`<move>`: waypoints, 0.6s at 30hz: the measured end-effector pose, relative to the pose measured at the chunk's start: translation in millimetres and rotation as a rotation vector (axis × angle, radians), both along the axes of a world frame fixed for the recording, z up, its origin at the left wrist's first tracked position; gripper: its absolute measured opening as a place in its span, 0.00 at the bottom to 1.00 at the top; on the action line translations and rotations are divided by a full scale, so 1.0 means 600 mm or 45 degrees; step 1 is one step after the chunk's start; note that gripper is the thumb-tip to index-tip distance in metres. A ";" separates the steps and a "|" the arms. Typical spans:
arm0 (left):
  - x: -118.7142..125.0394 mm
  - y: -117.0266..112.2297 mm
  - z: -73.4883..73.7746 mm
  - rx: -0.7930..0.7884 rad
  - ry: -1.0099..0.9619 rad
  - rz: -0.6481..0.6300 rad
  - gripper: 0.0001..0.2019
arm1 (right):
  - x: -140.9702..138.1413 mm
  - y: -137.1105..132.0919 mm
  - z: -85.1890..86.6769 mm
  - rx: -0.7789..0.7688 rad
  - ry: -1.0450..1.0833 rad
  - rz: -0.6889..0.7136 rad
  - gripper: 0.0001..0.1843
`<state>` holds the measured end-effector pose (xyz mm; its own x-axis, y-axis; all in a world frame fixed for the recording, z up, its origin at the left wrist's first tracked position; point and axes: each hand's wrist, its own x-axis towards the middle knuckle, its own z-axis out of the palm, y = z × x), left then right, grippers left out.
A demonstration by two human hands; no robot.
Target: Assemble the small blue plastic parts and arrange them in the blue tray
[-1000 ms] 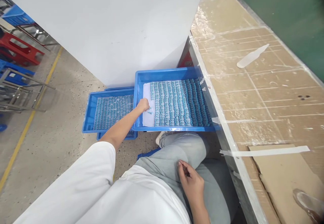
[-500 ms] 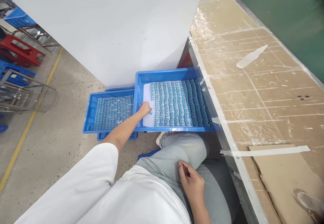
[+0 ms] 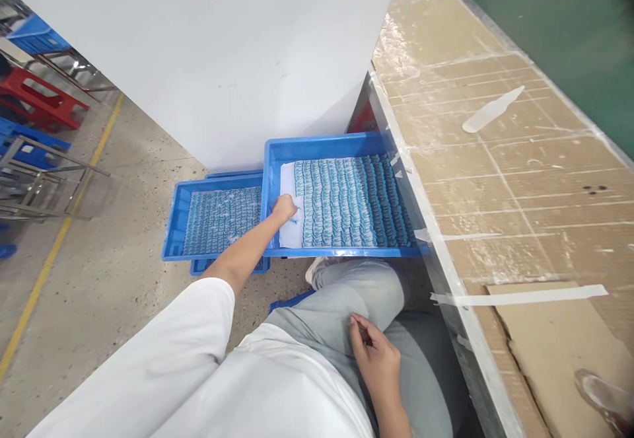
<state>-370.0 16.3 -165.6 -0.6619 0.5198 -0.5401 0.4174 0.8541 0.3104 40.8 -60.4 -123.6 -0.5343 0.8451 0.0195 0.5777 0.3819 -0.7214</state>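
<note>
Left hand (image 3: pixel 284 208) fingers curled over a small blue piece (image 3: pixel 294 214) — grip itself not discernible — on white paper (image 3: pixel 288 233) at the left end of the upper blue tray (image 3: pixel 341 250). Right hand (image 3: pixel 377 357) loosely bent, empty, on the thigh (image 3: pixel 341 306).

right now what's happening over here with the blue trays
A seated person reaches down with the left hand into the nearer blue tray, fingers on a small blue-and-white piece at the edge of the packed rows, over a strip of white paper. A second blue tray of the same pieces sits beside it on the floor. The right hand rests on the person's thigh. A taped cardboard-covered table runs along the right.
</note>
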 end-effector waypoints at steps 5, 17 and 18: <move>-0.002 -0.004 -0.004 0.003 0.073 -0.081 0.18 | 0.003 -0.002 -0.009 -0.003 -0.024 0.012 0.18; 0.004 -0.012 -0.022 -0.047 0.012 -0.145 0.17 | 0.000 -0.003 -0.002 0.001 -0.022 0.001 0.18; 0.005 -0.013 -0.021 -0.047 0.021 -0.132 0.17 | 0.000 -0.003 -0.002 -0.004 -0.023 0.000 0.18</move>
<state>-366.9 8.4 -178.4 -0.6149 0.5656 -0.5496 0.5087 0.8170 0.2716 41.0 -61.9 -124.8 -0.5343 0.8453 0.0068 0.5909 0.3793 -0.7120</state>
